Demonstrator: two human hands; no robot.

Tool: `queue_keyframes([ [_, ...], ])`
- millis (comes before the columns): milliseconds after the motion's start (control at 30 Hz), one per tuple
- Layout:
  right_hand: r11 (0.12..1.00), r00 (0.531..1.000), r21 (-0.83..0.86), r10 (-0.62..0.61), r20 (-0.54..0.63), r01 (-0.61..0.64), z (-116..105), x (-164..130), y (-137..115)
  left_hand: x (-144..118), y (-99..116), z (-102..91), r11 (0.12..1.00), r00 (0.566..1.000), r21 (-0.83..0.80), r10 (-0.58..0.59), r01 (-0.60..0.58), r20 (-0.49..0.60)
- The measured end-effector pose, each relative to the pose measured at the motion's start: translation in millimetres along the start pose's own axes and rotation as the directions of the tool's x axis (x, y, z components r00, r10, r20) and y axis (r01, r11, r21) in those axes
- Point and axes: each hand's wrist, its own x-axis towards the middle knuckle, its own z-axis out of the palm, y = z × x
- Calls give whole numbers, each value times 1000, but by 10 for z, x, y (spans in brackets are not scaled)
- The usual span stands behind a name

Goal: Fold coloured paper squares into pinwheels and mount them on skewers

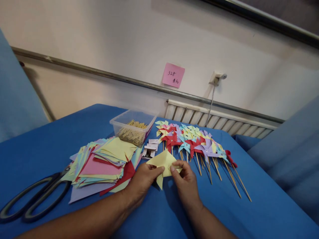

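Observation:
Both my hands hold a yellow paper square [163, 162] just above the blue table [261, 212], its corners partly folded. My left hand [142, 182] pinches its left side, thumb on top. My right hand [185, 179] pinches the right edge with thumb and forefinger. Directly behind the paper lies a row of finished paper pinwheels [193, 139] on wooden sticks, in red, yellow, purple and light blue. A messy stack of coloured paper squares [104, 162] sits left of my left hand.
A clear plastic box [132, 127] with several wooden sticks stands behind the stack. Small white packets [151, 148] lie beside it. Large black scissors [32, 197] rest at the near left. A pink note [173, 75] hangs on the wall.

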Motion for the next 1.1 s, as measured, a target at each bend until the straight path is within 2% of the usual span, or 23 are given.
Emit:
queue_keyframes([
  [133,993,998,116,25,-53,-18,-82,86,-81,-24,49,43,1000,999,-6,-1,1,39],
  [233,967,990,219,115,87,-132,-130,142,-120,-20,44,48,999,996,40,2,-6,89],
  [300,935,958,270,170,231,-231,-152,157,-128,-18,24,45,997,990,79,10,-21,138],
  [367,916,923,271,201,328,-296,-171,157,-121,-26,3,46,992,983,115,20,-42,184],
  [500,918,872,190,243,425,-349,-205,144,-85,-64,-13,65,981,972,173,47,-89,231],
  [633,922,857,168,241,456,-348,-196,138,-65,-80,-16,66,967,968,210,95,-145,231],
  [700,922,866,180,237,440,-343,-163,130,-57,-64,-21,55,958,972,230,125,-170,200],
  [767,921,896,211,233,378,-329,-111,115,-37,-40,-26,43,957,980,231,148,-175,131],
  [900,909,959,322,217,182,-266,9,80,41,-21,-22,44,995,997,71,70,-67,-39],
  [967,906,974,357,201,106,-226,51,72,77,-46,-13,66,997,999,-78,4,-7,-37],
  [1100,899,983,402,184,6,-171,75,72,94,-112,3,128,949,992,-300,-64,93,106],
])
